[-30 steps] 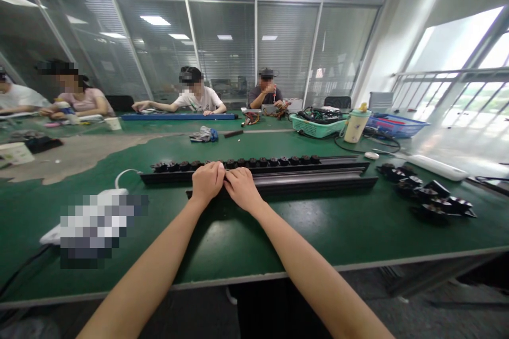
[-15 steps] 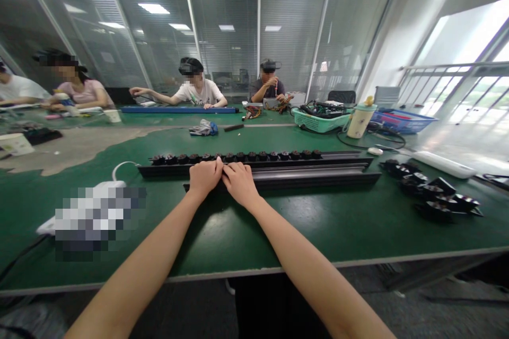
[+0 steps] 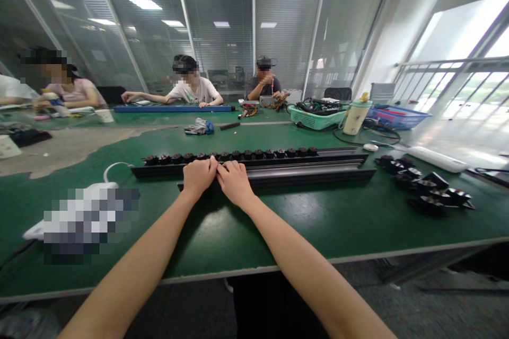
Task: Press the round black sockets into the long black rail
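My left hand (image 3: 200, 176) and my right hand (image 3: 234, 181) are side by side over the left part of a long black channel (image 3: 302, 177). The fingers of both are curled and closed, with the thumb sides meeting. What lies under the fingertips is hidden. Just behind, a second black channel (image 3: 159, 172) runs parallel and carries a row of small round black parts (image 3: 258, 154) with brownish tops. The front channel shows a smooth grey inside to the right of my hands.
Loose black parts (image 3: 431, 185) lie in a heap at right. A white power strip (image 3: 93, 193), partly pixelated, sits at left. Farther back are a crumpled cloth (image 3: 199, 126), a green basket (image 3: 314, 118) and a cup (image 3: 357, 116). Several people sit across the green table (image 3: 318, 222).
The whole scene has shifted slightly left as my head turned a little. Both hands keep their place on the channels, still curled and close together.
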`<state>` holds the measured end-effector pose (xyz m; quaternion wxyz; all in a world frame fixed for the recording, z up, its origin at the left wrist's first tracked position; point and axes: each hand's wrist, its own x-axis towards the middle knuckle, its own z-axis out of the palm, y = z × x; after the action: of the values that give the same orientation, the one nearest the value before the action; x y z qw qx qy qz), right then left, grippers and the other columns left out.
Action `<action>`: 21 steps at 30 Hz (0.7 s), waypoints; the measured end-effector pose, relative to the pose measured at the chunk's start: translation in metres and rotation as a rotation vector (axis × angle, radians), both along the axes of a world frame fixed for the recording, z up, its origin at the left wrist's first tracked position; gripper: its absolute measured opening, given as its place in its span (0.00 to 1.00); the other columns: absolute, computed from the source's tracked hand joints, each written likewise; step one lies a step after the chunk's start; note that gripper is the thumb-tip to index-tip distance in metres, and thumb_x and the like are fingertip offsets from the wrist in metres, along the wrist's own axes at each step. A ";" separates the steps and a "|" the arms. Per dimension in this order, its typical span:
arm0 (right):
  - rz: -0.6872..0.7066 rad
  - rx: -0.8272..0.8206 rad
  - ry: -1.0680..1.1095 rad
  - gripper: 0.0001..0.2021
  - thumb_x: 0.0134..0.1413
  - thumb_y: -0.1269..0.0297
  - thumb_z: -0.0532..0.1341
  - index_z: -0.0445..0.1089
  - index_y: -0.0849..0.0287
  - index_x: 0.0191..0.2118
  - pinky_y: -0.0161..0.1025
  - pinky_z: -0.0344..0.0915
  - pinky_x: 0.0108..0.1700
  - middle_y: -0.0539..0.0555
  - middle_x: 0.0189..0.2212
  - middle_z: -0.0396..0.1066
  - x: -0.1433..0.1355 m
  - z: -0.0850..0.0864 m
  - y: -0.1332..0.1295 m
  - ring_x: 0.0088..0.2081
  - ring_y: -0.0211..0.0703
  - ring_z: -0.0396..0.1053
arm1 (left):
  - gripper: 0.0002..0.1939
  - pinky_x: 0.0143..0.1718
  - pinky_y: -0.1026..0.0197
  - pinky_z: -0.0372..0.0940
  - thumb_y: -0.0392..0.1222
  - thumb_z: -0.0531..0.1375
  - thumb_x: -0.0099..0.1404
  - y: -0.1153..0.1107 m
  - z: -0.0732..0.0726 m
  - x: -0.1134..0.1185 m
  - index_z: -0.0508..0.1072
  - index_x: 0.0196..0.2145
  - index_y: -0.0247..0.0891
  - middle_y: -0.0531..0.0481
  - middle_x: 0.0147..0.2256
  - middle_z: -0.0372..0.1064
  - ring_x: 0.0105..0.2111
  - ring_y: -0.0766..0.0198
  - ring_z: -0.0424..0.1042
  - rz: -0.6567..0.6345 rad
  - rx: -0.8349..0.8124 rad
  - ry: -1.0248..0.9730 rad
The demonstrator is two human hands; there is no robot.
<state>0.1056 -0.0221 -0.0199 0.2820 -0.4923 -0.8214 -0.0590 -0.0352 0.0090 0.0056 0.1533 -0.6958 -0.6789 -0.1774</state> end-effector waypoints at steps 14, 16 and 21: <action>0.001 0.016 0.021 0.21 0.73 0.70 0.52 0.73 0.63 0.64 0.50 0.59 0.62 0.65 0.54 0.73 0.001 -0.006 0.004 0.56 0.56 0.62 | 0.39 0.39 0.53 0.65 0.52 0.37 0.78 0.002 -0.002 -0.001 0.86 0.40 0.33 0.31 0.38 0.81 0.40 0.45 0.81 -0.017 0.014 0.002; 0.002 0.028 0.024 0.21 0.73 0.71 0.52 0.73 0.64 0.64 0.50 0.58 0.63 0.66 0.54 0.73 0.001 -0.006 0.004 0.56 0.56 0.62 | 0.39 0.39 0.54 0.65 0.53 0.37 0.79 0.003 -0.002 -0.001 0.86 0.39 0.34 0.31 0.38 0.82 0.40 0.45 0.81 -0.016 0.017 0.002; 0.002 0.046 0.028 0.21 0.72 0.72 0.52 0.74 0.64 0.62 0.51 0.57 0.64 0.65 0.53 0.73 0.001 -0.005 0.002 0.55 0.57 0.62 | 0.39 0.38 0.54 0.65 0.53 0.38 0.79 0.003 -0.001 -0.001 0.86 0.38 0.34 0.32 0.38 0.82 0.40 0.45 0.81 -0.015 0.018 0.003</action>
<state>0.1065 -0.0199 -0.0253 0.3049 -0.4857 -0.8162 -0.0707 -0.0361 0.0116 0.0041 0.1591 -0.6995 -0.6720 -0.1837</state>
